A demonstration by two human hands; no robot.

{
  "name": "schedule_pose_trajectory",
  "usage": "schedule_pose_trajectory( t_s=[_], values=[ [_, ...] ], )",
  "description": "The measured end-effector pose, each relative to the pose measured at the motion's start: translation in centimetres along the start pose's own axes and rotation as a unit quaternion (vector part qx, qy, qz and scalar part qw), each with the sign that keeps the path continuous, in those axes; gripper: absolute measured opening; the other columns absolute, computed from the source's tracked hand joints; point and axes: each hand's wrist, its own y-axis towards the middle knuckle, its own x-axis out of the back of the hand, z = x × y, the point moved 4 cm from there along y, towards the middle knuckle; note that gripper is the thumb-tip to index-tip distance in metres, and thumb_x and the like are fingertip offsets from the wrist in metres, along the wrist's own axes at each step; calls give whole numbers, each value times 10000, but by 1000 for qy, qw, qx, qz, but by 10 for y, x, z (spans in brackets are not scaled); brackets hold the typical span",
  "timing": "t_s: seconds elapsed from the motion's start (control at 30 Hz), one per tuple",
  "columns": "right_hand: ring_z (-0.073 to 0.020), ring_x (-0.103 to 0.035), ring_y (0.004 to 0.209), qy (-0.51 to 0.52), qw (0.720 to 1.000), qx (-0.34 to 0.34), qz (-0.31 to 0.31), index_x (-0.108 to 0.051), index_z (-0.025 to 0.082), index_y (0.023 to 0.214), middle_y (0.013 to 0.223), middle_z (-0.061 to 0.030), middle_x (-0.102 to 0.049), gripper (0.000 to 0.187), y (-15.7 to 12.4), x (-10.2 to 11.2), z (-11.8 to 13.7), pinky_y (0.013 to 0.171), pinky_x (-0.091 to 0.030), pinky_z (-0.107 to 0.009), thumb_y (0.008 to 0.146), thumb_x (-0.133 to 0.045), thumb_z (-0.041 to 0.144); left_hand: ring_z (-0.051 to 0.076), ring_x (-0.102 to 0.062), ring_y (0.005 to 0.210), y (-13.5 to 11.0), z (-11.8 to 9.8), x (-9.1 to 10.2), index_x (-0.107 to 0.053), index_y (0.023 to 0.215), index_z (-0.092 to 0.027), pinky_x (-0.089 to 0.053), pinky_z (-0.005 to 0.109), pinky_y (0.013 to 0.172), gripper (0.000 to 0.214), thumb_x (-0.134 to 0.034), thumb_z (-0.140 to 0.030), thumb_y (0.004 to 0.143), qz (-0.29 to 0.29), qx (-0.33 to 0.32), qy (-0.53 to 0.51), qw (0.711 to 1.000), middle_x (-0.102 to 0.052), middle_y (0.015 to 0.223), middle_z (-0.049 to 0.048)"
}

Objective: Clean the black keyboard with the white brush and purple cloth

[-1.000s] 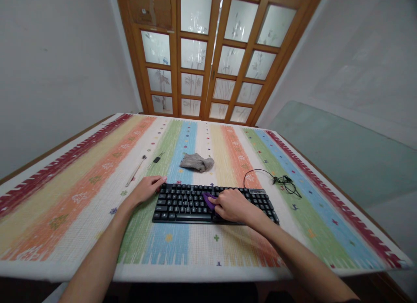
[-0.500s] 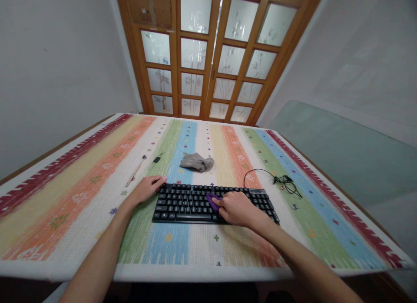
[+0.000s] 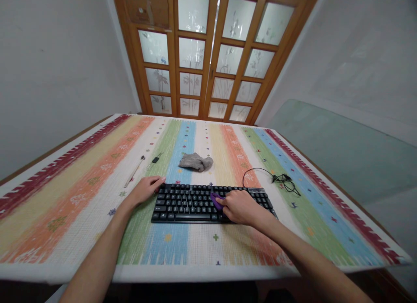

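Keyboard [image 3: 185, 203], black, lying flat on a striped tablecloth [image 3: 74, 207] over the bench [image 3: 55, 149], long side running left to right, close to the near edge. At its upper left corner, left hand [image 3: 147, 190], held low just beside the short end, fingers reaching to the frame; not possible to tell from this view whether loosely resting or closed on the edge. Over the keys, right of the middle, right hand [image 3: 240, 206], curled palm down, gripping a purple cloth [image 3: 216, 201] between thumb and fingers, with the cloth lying against the keys and a loose part spread out leftward. Part of the key rows to the right hidden under hand and forearm. Beyond the keyboard, near its far long side, a crumpled grey cloth [image 3: 195, 162], lying in a low heap. Farther left, past the left hand, a slim pale stick [image 3: 134, 172] with a dark tip, slanting away from the near edge, and just to its right a small black object [image 3: 155, 160] with a thin end, too small to make out. From the far right of the keyboard, a thin black cable [image 3: 276, 179], looping outward to a bunched tangle on the tablecloth. Behind the bench, wooden doors [image 3: 175, 60] with frosted panes, plant shapes showing on the glass.
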Motion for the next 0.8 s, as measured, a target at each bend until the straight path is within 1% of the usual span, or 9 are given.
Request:
schedule_pose_trajectory(
  t_s=[0.17, 0.33, 0.43, 0.63, 0.8],
  values=[
    [-280, -708, 822, 3, 1000, -17, 2, -666, 246, 1266, 896, -130, -743, 418, -4, -7, -2, 666, -472, -326, 928, -419, 244, 194, -509, 598, 0, 1, 0, -632, 673, -184, -380, 283, 587, 605, -387, -712, 839, 4, 3, -7, 1000, -547, 552, -4],
    [-271, -705, 835, -2, 999, -41, 7, -604, 198, 1337, 917, -143, -740, 444, -11, -17, -2, 679, -478, -318, 924, -445, 234, 199, -519, 613, 0, 1, 0, -625, 657, -186, -388, 289, 599, 596, -403, -710, 833, 0, 0, -11, 1000, -566, 572, 5],
    [-264, -704, 831, 1, 999, -39, 11, -604, 217, 1339, 918, -135, -738, 446, -13, -16, -5, 666, -469, -309, 927, -435, 230, 201, -527, 617, 1, 1, 0, -626, 657, -186, -390, 289, 608, 590, -402, -702, 836, 1, -3, -4, 1000, -569, 572, 7],
    [-271, -703, 839, 1, 1000, -31, 2, -633, 262, 1325, 900, -127, -739, 459, -10, -9, -12, 650, -450, -304, 915, -427, 233, 195, -514, 607, 1, 3, -1, -632, 680, -185, -378, 283, 593, 597, -380, -698, 852, 4, -1, 4, 1000, -556, 563, -1],
    [-260, -699, 784, 4, 999, -36, 6, -610, 264, 1355, 882, -136, -739, 472, -12, -16, -19, 633, -443, -306, 930, -405, 239, 193, -511, 609, 0, 2, -1, -617, 658, -188, -380, 283, 602, 582, -392, -688, 855, 0, -2, -1, 1000, -548, 558, -5]
  ],
)
